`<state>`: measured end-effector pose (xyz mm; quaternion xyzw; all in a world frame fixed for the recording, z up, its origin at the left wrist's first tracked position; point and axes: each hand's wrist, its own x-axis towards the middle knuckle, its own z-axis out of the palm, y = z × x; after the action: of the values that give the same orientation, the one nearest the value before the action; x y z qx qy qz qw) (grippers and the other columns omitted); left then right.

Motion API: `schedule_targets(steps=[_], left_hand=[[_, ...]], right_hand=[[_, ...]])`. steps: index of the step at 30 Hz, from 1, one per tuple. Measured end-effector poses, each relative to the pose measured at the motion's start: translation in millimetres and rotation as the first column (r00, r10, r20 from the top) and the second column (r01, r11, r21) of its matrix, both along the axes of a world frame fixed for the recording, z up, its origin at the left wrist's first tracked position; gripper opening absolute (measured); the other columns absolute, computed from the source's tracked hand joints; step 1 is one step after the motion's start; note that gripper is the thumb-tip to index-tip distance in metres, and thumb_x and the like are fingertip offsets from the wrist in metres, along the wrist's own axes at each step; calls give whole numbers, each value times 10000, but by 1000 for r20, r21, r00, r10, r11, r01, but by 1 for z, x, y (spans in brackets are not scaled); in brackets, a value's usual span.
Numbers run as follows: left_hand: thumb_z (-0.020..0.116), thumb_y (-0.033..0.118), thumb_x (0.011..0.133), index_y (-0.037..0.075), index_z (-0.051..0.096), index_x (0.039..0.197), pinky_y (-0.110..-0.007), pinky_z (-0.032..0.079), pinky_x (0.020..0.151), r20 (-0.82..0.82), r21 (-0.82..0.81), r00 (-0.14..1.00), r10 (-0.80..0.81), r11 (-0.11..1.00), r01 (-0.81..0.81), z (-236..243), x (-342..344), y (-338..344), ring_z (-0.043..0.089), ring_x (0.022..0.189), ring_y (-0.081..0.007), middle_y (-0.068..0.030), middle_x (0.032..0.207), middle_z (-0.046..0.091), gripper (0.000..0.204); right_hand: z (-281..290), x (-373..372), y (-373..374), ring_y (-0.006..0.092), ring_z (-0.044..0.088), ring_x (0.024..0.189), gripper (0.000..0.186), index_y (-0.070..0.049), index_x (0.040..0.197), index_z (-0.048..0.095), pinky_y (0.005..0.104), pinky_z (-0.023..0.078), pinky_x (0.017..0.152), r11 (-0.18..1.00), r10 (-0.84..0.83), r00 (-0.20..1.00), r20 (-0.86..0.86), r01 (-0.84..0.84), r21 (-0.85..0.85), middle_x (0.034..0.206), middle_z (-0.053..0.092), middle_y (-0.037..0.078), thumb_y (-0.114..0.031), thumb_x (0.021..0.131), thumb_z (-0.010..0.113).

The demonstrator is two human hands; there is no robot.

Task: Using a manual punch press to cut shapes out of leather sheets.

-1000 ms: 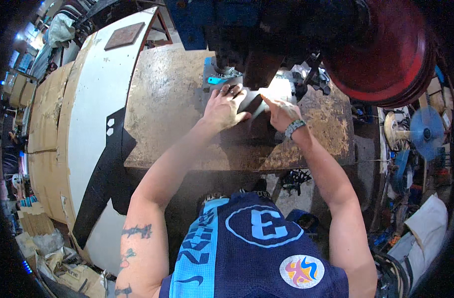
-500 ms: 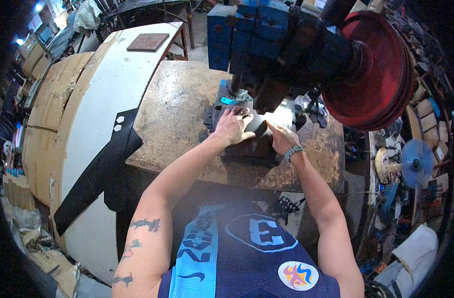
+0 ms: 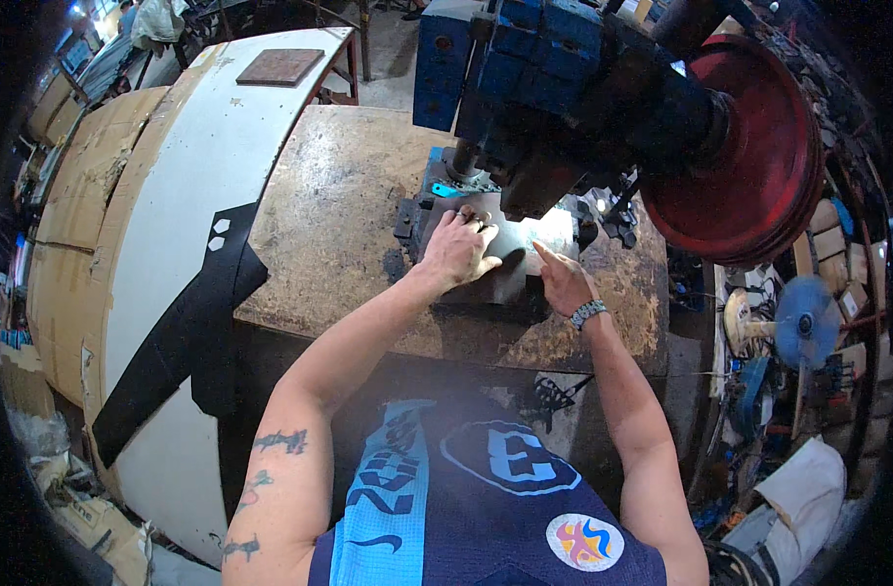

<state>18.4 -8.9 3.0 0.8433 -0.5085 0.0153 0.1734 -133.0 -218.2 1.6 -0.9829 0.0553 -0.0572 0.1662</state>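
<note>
Hands (image 3: 460,252) sit slightly farther apart at the bright plate (image 3: 517,232) than before.

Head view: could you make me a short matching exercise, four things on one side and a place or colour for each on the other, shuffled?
Things:
1. Wheel
2. Left hand
3. Fan
4. Watch

Places or colours:
A. On the wrist of the right hand
B. Blades look blue
C. Resting on the grey surface
D. Red

Pairs: 1-D, 2-C, 3-B, 4-A
</note>
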Motion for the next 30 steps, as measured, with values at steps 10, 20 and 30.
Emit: schedule_targets(steps=[10, 20, 30], left_hand=[[579, 547, 908, 129, 533, 1366, -496, 278, 1139, -32, 169, 998, 45, 985, -39, 0, -7, -1, 396, 1379, -371, -108, 1493, 461, 622], [630, 542, 870, 132, 582, 1335, -491, 205, 1180, -127, 94, 990, -68, 992, 80, -2, 19, 1, 296, 1434, -344, -89, 1503, 445, 622], [614, 520, 885, 172, 540, 1361, -495, 187, 1193, -109, 266, 986, -128, 952, 153, 16, 18, -6, 331, 1423, -317, -96, 1504, 436, 594]], right_hand=[[6, 16, 22, 382, 647, 972, 480, -200, 1465, 422, 486, 530, 845, 998, 14, 998, -67, -18, -59, 1167, 645, 204, -166, 987, 448], [-45, 36, 20, 366, 652, 1006, 722, -246, 1515, 352, 473, 536, 833, 997, -65, 983, -169, 57, -56, 1116, 675, 184, -97, 840, 562], [2, 23, 47, 377, 662, 924, 745, -151, 1539, 298, 463, 520, 800, 983, -112, 916, -385, 158, 89, 1114, 646, 262, 36, 841, 481]])
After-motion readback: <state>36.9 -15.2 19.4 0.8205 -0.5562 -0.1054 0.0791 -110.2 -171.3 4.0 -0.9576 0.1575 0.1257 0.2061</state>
